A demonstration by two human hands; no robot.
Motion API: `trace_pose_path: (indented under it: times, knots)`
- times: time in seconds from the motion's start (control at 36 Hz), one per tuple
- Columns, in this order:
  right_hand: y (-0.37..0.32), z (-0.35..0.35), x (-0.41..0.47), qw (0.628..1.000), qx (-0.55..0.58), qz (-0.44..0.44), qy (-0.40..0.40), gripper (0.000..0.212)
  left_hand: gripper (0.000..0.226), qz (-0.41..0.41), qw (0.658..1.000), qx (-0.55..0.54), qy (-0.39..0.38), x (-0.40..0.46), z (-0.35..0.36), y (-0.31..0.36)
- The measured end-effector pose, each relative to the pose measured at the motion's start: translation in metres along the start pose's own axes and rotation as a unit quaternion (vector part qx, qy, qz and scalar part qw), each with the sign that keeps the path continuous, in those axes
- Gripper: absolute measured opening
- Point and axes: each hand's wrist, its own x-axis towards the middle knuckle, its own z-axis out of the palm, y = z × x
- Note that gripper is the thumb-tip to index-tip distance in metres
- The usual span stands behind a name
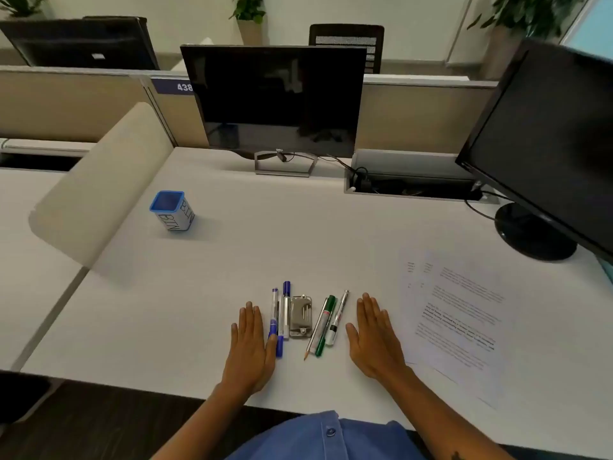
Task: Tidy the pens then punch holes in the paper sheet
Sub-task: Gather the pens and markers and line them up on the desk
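At the near edge of the surface, both hands lie flat, palms down, holding nothing; the left hand has its fingers straight and close together, and the right hand is the same; between them sits the hole punch, with pens on either side; 2 blue pens lie at 9 o'clock of the punch, the lower end of 1 touching the left hand's thumb side; a pencil, a green marker and a white pen lie at 3 o'clock of it, just beside the right hand but apart from it; every long axis runs roughly 12 to 6 o'clock, the right group tilted slightly toward 1; the blue cup stands well apart at 10 o'clock, nearer the left hand, so that hand probably carries; the paper sheet lies at 3 o'clock, past the right hand, not yet punched.
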Motion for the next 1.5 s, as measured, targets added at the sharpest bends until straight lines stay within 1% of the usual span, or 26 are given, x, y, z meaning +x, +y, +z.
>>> trace_pose_path:
  times: [0.03,0.11,0.17,0.22,0.28,0.36,0.44,0.5,0.58,0.67,0.72,0.92,1.08,1.19,1.28,1.33,1.5]
  knots:
    - [0.000,0.000,0.001,1.000,-0.003,-0.003,0.006,0.072,0.076,-0.003,1.000,-0.005,0.004,0.000,0.001,0.000]
    - [-0.003,-0.007,0.003,1.000,-0.003,0.015,-0.002,0.071,0.076,-0.025,0.999,-0.033,-0.020,0.000,-0.004,0.002]
    - [-0.008,-0.009,0.005,1.000,0.000,0.020,0.001,0.070,0.075,-0.030,0.998,-0.049,-0.015,0.000,-0.006,0.005]
    - [-0.011,-0.013,0.008,0.999,0.016,0.028,0.015,0.067,0.074,-0.049,0.996,-0.079,0.011,0.003,-0.012,0.010]
    - [-0.016,-0.017,0.012,0.998,0.033,0.038,0.037,0.063,0.072,-0.064,0.992,-0.090,0.055,0.008,-0.018,0.015]
    - [-0.029,-0.023,0.016,0.988,0.108,0.066,0.085,0.049,0.068,-0.053,0.990,-0.086,0.103,0.016,-0.027,0.022]
    - [-0.043,-0.028,0.020,0.972,0.185,0.098,0.107,0.039,0.065,-0.053,0.990,-0.089,0.100,0.022,-0.031,0.026]
    - [-0.048,-0.028,0.024,0.966,0.213,0.105,0.098,0.039,0.062,-0.065,0.988,-0.102,0.095,0.023,-0.032,0.028]
    - [-0.053,-0.027,0.028,0.961,0.235,0.123,0.075,0.046,0.058,-0.074,0.987,-0.114,0.086,0.024,-0.031,0.030]
    - [-0.054,-0.022,0.029,0.964,0.224,0.135,0.054,0.056,0.052,-0.084,0.986,-0.120,0.074,0.024,-0.029,0.030]
    - [-0.055,-0.020,0.029,0.965,0.215,0.140,0.050,0.059,0.047,-0.094,0.986,-0.121,0.067,0.024,-0.028,0.030]
    - [-0.058,-0.019,0.031,0.968,0.181,0.168,0.040,0.044,0.039,-0.117,0.982,-0.137,0.061,0.027,-0.029,0.031]
    - [-0.060,-0.022,0.030,0.968,0.166,0.187,0.036,0.034,0.037,-0.127,0.981,-0.137,0.058,0.032,-0.030,0.031]
    - [-0.059,-0.023,0.029,0.965,0.172,0.195,0.030,0.029,0.029,-0.121,0.984,-0.122,0.051,0.035,-0.031,0.027]
    - [-0.057,-0.023,0.031,0.963,0.182,0.193,0.040,0.030,0.017,-0.112,0.988,-0.099,0.046,0.037,-0.033,0.024]
    - [-0.059,-0.024,0.033,0.963,0.183,0.190,0.053,0.031,0.014,-0.107,0.989,-0.092,0.048,0.037,-0.035,0.021]
    - [-0.076,-0.039,0.046,0.963,0.194,0.159,0.093,0.034,0.016,-0.110,0.986,-0.108,0.071,0.037,-0.048,0.008]
